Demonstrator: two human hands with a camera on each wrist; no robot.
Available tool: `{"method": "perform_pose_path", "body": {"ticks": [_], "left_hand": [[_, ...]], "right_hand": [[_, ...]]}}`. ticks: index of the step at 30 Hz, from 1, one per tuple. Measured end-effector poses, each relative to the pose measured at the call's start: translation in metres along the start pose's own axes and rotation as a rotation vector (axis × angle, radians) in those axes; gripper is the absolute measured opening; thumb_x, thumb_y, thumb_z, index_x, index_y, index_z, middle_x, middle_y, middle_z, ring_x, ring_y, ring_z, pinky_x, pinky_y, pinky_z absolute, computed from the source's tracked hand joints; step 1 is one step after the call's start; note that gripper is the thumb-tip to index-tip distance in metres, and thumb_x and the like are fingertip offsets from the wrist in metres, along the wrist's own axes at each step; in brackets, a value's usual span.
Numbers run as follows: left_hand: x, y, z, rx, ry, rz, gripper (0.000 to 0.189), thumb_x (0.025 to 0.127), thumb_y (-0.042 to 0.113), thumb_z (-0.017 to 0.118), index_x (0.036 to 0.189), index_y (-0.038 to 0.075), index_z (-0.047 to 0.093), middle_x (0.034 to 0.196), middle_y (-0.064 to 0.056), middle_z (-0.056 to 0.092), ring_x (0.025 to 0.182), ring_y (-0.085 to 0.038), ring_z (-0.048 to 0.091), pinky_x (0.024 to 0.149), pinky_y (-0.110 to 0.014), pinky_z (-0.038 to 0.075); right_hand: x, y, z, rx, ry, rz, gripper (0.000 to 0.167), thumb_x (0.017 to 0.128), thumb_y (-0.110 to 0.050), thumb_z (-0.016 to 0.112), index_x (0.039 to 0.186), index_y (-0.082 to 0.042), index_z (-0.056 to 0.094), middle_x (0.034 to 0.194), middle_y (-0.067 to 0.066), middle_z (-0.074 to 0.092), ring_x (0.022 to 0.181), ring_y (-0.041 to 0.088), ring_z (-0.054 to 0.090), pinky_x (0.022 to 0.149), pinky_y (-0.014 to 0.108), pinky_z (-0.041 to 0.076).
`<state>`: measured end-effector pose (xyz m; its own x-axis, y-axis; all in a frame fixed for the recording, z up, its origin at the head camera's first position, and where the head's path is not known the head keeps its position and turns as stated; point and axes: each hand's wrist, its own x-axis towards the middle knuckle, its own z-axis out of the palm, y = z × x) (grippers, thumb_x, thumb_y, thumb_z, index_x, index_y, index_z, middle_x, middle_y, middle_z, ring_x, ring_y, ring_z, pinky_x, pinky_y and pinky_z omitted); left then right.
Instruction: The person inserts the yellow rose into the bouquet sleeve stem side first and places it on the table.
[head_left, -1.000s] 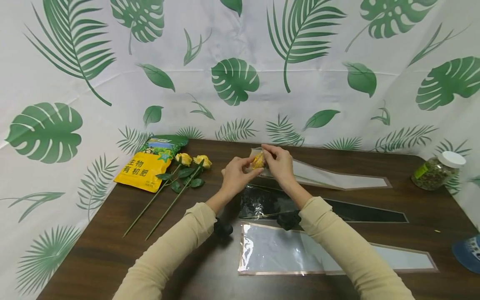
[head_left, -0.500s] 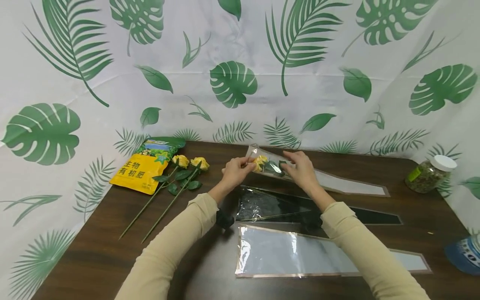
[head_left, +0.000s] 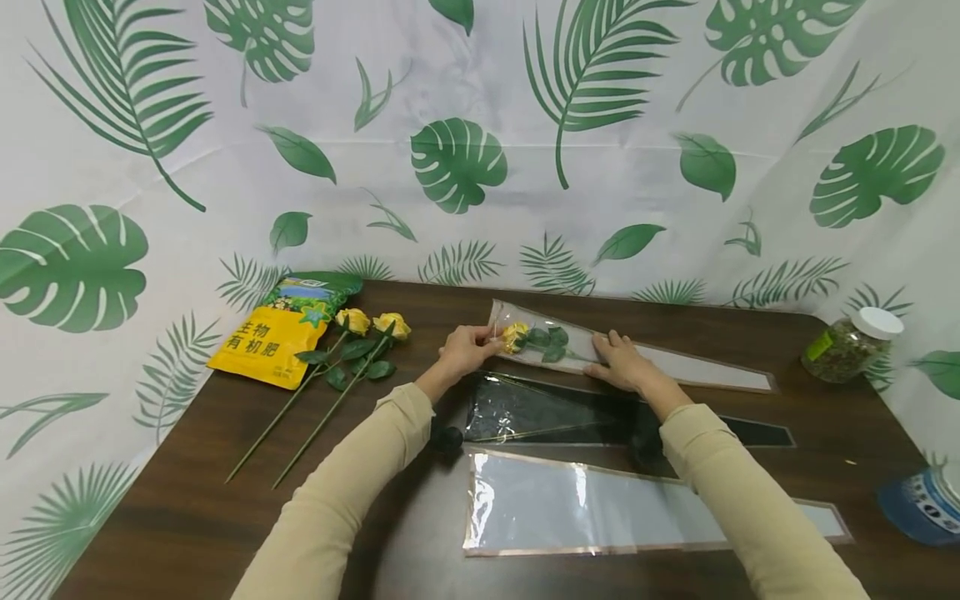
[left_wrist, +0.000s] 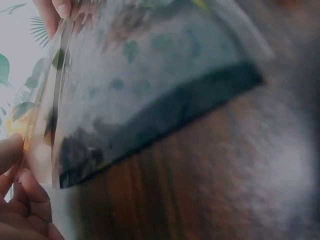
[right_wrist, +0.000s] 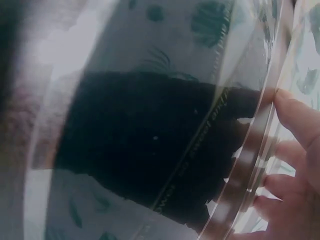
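Observation:
In the head view a yellow rose (head_left: 514, 337) with green leaves lies inside a clear flower sleeve (head_left: 675, 364) with a white back, at the far side of the table. My left hand (head_left: 467, 350) pinches the sleeve's wide left end beside the bloom. In the left wrist view the left thumb and curled fingers (left_wrist: 31, 197) meet at the sleeve's edge. My right hand (head_left: 626, 365) rests with spread fingers on the sleeve's middle, over the stem. A black sleeve (head_left: 547, 412) and a second white sleeve (head_left: 555, 504) lie nearer, partly under the right arm.
Two yellow roses (head_left: 372, 325) lie at the left beside a yellow and green fertilizer bag (head_left: 262, 343). On the right stand a white-lidded jar (head_left: 847, 346) of dried greenery and a blue container (head_left: 922, 504). A leaf-patterned cloth (head_left: 457, 167) hangs behind the table (head_left: 187, 467).
My right hand has moved right from the bloom along the stem and down onto the sleeve. The rose and sleeve now lie flatter. The left hand stays at the wide end.

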<state>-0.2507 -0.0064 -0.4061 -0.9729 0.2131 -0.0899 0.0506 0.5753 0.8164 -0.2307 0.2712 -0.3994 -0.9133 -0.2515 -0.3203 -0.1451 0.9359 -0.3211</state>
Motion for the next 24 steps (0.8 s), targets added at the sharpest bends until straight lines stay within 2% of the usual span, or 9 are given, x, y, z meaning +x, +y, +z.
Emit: {"method": "perform_pose_path", "body": {"ticks": [4,9,12,16,20,22,24], "left_hand": [[-0.001,-0.002,-0.004,-0.025,-0.026,-0.046,0.031,0.09,0.027,0.064,0.118,0.013,0.067,0.119,-0.008,0.065,0.123,-0.03,0.049,0.108,-0.065,0.011],[0.001,-0.002,-0.005,-0.087,-0.057,-0.102,0.032,0.092,0.026,0.061,0.119,0.009,0.066,0.127,-0.01,0.06,0.124,-0.03,0.048,0.11,-0.053,0.024],[0.004,-0.001,-0.005,-0.176,-0.111,-0.116,0.034,0.094,0.02,0.057,0.124,0.005,0.061,0.133,-0.013,0.055,0.128,-0.029,0.045,0.109,-0.045,0.031],[0.01,0.0,-0.006,-0.25,-0.19,-0.112,0.032,0.096,0.011,0.052,0.126,0.002,0.058,0.135,-0.014,0.052,0.131,-0.028,0.041,0.11,-0.041,0.031],[0.011,0.0,-0.006,-0.236,-0.225,-0.096,0.032,0.096,0.006,0.049,0.127,0.002,0.058,0.137,-0.014,0.05,0.13,-0.027,0.042,0.11,-0.04,0.031],[0.008,0.001,-0.006,-0.2,-0.205,-0.083,0.032,0.096,0.006,0.05,0.126,0.001,0.058,0.135,-0.014,0.052,0.128,-0.027,0.045,0.107,-0.04,0.035],[0.004,0.002,-0.007,-0.141,-0.146,-0.074,0.031,0.095,0.008,0.052,0.125,0.002,0.06,0.131,-0.014,0.056,0.125,-0.027,0.048,0.103,-0.038,0.04]], "right_hand": [[0.002,0.0,-0.003,0.015,-0.04,0.025,0.07,0.099,-0.033,0.045,0.147,0.006,0.011,0.148,0.038,0.0,0.136,0.054,0.002,0.098,0.076,0.014],[0.003,0.001,-0.006,0.05,-0.058,0.029,0.073,0.099,-0.034,0.045,0.146,0.008,0.009,0.148,0.037,-0.003,0.136,0.053,-0.001,0.098,0.077,0.01],[0.003,0.003,-0.008,0.068,-0.059,0.031,0.073,0.099,-0.033,0.046,0.146,0.009,0.009,0.148,0.037,-0.004,0.137,0.052,-0.003,0.098,0.077,0.008],[0.004,0.004,-0.008,0.08,-0.058,0.034,0.072,0.099,-0.03,0.046,0.146,0.008,0.008,0.149,0.037,-0.004,0.137,0.052,-0.004,0.097,0.078,0.007],[0.005,0.005,-0.007,0.096,-0.061,0.036,0.072,0.099,-0.031,0.046,0.147,0.006,0.007,0.149,0.036,-0.006,0.137,0.051,-0.005,0.098,0.078,0.005],[0.006,0.007,-0.006,0.103,-0.059,0.036,0.072,0.099,-0.031,0.046,0.148,0.005,0.007,0.149,0.036,-0.006,0.138,0.05,-0.005,0.098,0.077,0.004],[0.005,0.008,-0.006,0.106,-0.047,0.035,0.073,0.099,-0.032,0.046,0.148,0.005,0.006,0.149,0.036,-0.006,0.137,0.051,-0.005,0.098,0.077,0.004]]}}
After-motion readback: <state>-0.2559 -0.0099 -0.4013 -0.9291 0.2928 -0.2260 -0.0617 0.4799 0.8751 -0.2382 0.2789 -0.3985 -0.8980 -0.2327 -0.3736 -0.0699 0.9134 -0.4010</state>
